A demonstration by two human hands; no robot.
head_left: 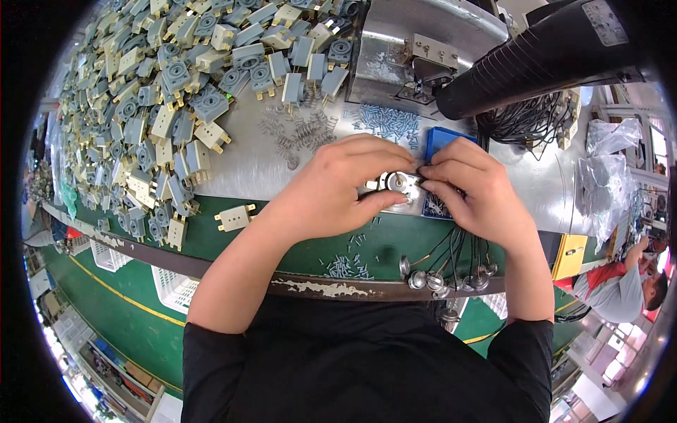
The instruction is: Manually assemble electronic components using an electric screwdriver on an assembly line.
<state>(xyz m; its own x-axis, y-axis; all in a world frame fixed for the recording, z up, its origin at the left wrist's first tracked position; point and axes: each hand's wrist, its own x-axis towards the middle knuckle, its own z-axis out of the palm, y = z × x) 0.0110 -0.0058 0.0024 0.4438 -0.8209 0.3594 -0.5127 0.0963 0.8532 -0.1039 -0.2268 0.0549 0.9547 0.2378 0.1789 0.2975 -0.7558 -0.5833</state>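
Black shirt (pixel 360 366) nearest, I held a metal part (pixel 399 182) between thumb and fingers of my left hand (pixel 338 182), over the worktop (pixel 236 169), just beside the blue tray (pixel 451 132). My right hand (pixel 474 180) bunched narrowly near it; whether it held anything, I couldn't tell. Loose pinching could have dropped the part, silvery and round-centred, among screws (pixel 388 121) or springs (pixel 303 132) beyond.

L hand (pixel 345 185): room on steel tabletop (pixel 236 166), L of coil springs (pixel 303 130). Obst.: grey-cream component heap (pixel 176 77) far L; black tube (pixel 522 67) upper R.
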